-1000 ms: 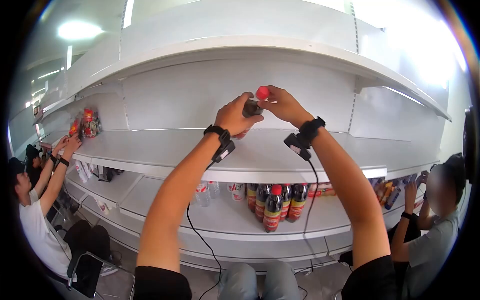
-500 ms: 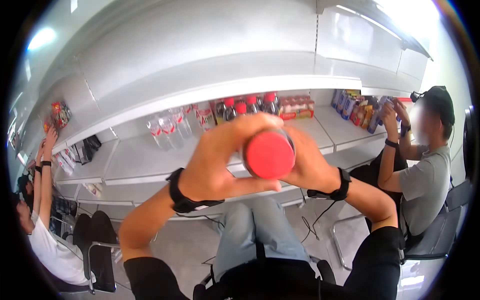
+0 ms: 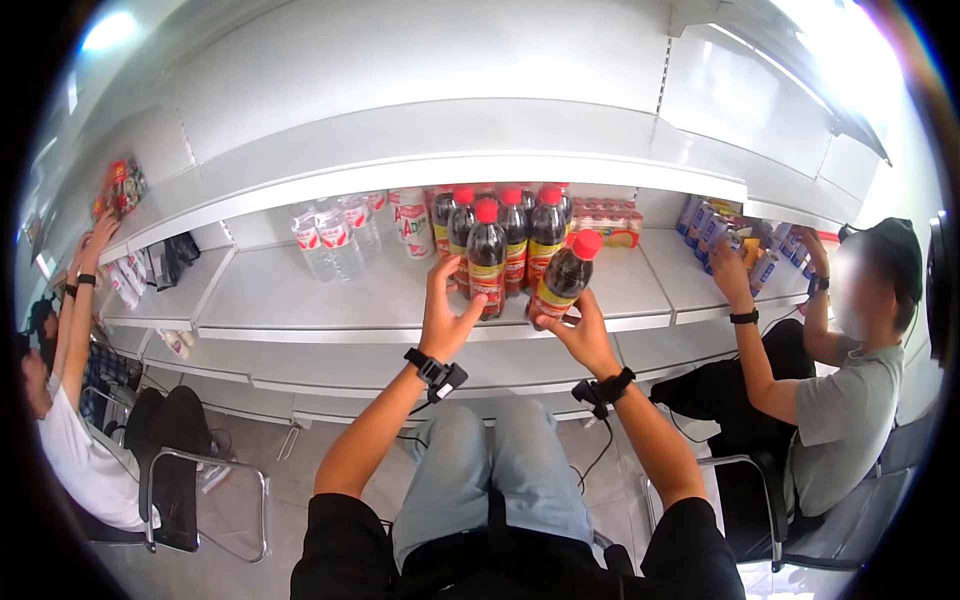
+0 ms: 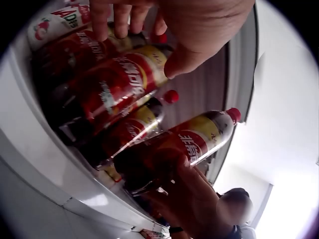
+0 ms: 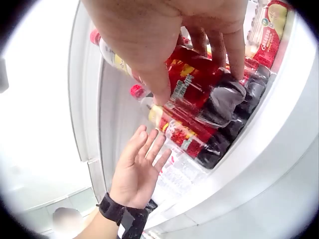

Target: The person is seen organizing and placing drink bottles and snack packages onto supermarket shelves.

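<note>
My right hand (image 3: 588,338) grips a cola bottle (image 3: 567,278) by its lower part, thumb on one side and fingers on the other. The bottle has a red cap and a red-and-yellow label, and it leans to the right at the shelf's front edge. My left hand (image 3: 446,318) is beside the foremost standing cola bottle (image 3: 487,262), its fingers spread and relaxed. In the right wrist view, the left palm (image 5: 133,181) faces that bottle with nothing held. More cola bottles (image 3: 514,235) stand upright close behind, partly hidden.
Left of the cola stand a white-and-red bottle (image 3: 412,225) and several clear water bottles (image 3: 335,240). Red-capped small bottles in packs (image 3: 607,220) sit to the right. The upper shelf's edge (image 3: 450,175) overhangs the bottles. A person (image 3: 850,350) sits at the right, another (image 3: 80,430) at the left.
Both hands held a bottle together, first over the upper shelf, then close to the camera. The bottle is now down at the lower shelf in the right hand alone; the left has let go.
</note>
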